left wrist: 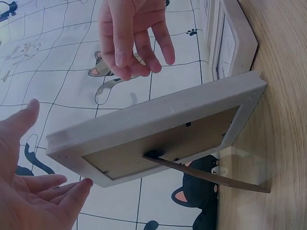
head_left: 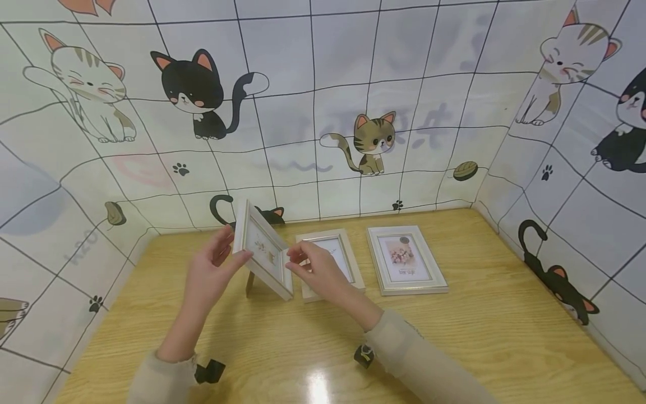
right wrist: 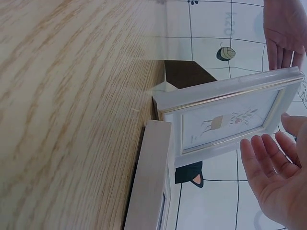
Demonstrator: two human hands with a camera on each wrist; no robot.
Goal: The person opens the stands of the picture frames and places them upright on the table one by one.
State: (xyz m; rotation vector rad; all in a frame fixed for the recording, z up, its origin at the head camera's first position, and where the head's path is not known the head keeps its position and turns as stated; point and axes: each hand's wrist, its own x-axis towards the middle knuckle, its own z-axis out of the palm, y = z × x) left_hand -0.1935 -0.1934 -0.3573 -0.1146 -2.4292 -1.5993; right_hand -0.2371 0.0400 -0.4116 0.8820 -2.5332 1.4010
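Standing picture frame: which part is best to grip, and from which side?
Likely its top edge, pinched from above, at left in the head view: the standing frame leans that way on its rear leg, so this edge sits high, while the lower edge rests on the table.

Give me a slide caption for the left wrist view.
White photo frame propped on its brown stand on a wooden table, between left hand and right hand.
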